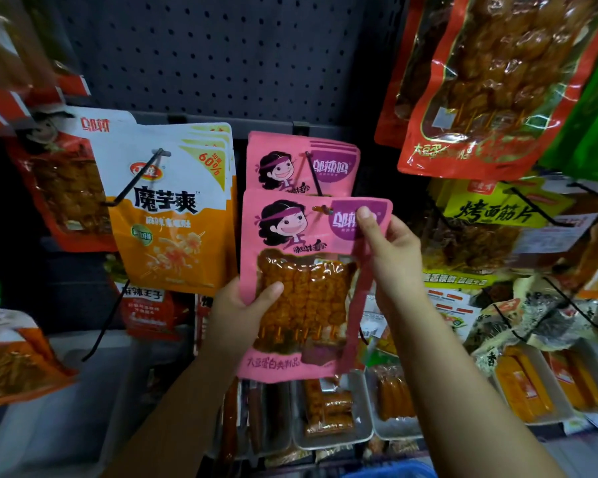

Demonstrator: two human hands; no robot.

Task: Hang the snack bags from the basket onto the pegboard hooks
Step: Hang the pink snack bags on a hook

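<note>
Your 2 hands hold the pink snack bag [304,288] before the pegboard [221,53]: left hand [237,315] grips its lower edge, right hand [390,250] pinches its top corner, beneath the hook [313,174] holding matching bags.

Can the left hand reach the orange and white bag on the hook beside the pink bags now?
Probably not now: the left hand grips the pink bag low at its edge. The orange and white bag hangs close by, unobstructed.

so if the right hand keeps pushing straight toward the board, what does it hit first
Probably the pink snack bags already hanging on the black hook, directly behind the pink bag that the right hand pinches; depth is unclear.
</note>
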